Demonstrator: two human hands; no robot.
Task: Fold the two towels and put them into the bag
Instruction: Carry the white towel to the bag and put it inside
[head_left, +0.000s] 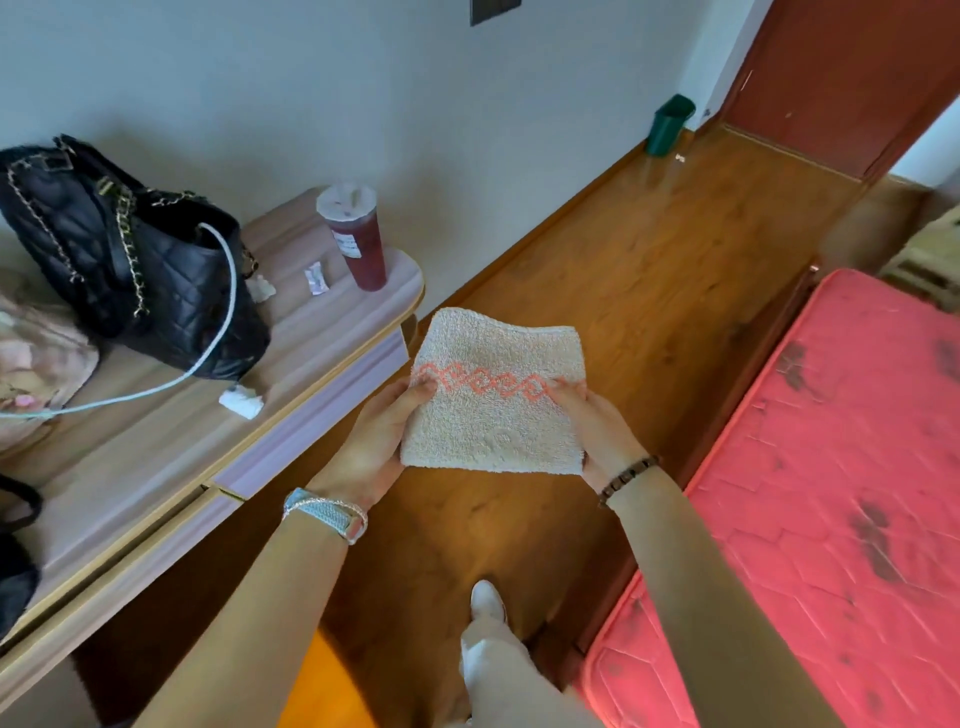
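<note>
A small beige towel (496, 415) with a pink diamond band is folded into a flat square and held in the air over the wooden floor. My left hand (376, 441) grips its left edge and my right hand (597, 431) grips its right edge, thumbs on top. A black quilted bag (156, 270) with gold chain straps stands on the desk at the left, its mouth facing up. I see only one towel.
On the desk (156, 441) stand a cup of red drink (358, 239), a white cable with a plug (239, 402) and small wrappers. A pink bag (36, 358) sits at the far left. A red mattress (831, 493) fills the right. A green bin (670, 124) stands by the door.
</note>
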